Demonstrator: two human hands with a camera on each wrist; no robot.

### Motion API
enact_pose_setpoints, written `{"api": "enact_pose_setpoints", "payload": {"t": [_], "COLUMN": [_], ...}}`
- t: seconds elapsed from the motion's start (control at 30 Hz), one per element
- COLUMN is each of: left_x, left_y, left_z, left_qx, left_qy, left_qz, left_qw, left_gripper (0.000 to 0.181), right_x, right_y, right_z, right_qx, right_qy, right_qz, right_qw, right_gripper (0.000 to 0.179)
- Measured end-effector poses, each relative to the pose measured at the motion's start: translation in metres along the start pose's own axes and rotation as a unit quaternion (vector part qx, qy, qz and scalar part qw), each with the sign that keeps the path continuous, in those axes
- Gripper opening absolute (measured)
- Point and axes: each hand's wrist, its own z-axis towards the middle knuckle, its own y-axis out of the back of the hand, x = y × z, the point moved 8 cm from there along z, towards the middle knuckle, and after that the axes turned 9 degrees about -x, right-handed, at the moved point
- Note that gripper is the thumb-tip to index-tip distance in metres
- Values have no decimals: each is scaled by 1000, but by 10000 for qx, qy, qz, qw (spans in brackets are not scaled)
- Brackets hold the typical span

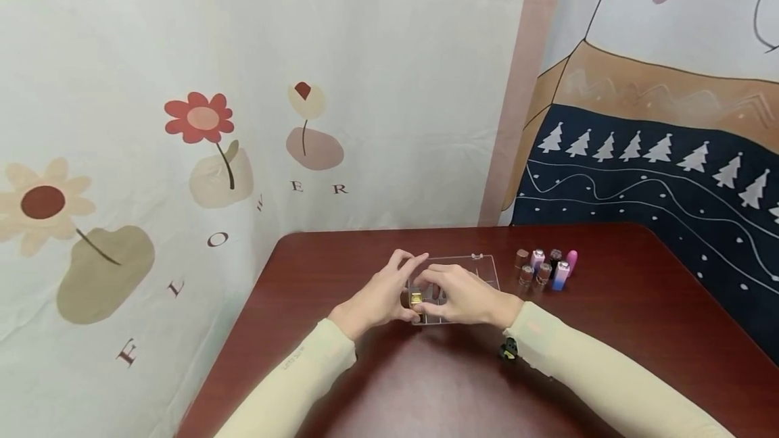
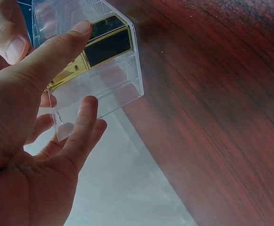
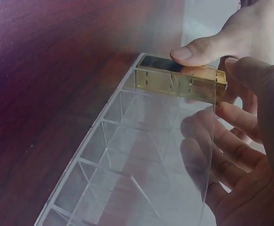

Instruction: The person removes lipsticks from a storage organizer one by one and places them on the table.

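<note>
A clear plastic organizer box [image 1: 494, 272] with divided compartments is on the dark red table, between both hands. A gold-and-black lipstick tube [image 3: 158, 80] lies in its end compartment on the left. My left hand [image 1: 380, 293] holds that end of the box; in the left wrist view its thumb lies along the tube [image 2: 109, 47] and its fingers spread behind the clear wall. My right hand [image 1: 465, 295] reaches over the box and has thumb and index finger around the tube's gold end. In the right wrist view its other fingers show along the box wall.
Several lipsticks in brown, black, pink and blue-purple, among them a pink-and-blue one [image 1: 561, 276], stand in a group right of the box. A small black-and-yellow item [image 1: 508, 349] is by the right cuff. Printed curtains [image 1: 395, 86] hang behind the table [image 1: 341, 255].
</note>
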Motion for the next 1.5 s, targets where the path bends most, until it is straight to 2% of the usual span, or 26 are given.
{"api": "enact_pose_setpoints", "payload": {"t": [0.27, 0.63, 1.03, 1.27, 1.5], "left_x": [5, 7, 5, 3, 2], "left_y": [1, 0, 0, -1, 0], "left_z": [-3, 0, 3, 4, 4], "left_qx": [-33, 15, 22, 16, 4], "left_qy": [144, 99, 89, 30, 97], "left_qz": [-148, -147, -228, -218, -235], "left_qw": [9998, 9998, 9997, 9998, 9997], "left_gripper": [124, 122, 119, 124, 126], "right_x": [1, -1, 0, 3, 5], "right_y": [-9, -12, -9, -7, -4], "right_z": [0, 1, 4, 4, 4], "right_qx": [99, 57, 79, -16, -78], "right_qy": [110, 118, 141, 208, 229], "right_qz": [171, 181, 353, 337, 363], "right_qw": [9997, 9998, 9992, 9992, 9990], "right_gripper": [25, 18, 12, 11, 13]}}
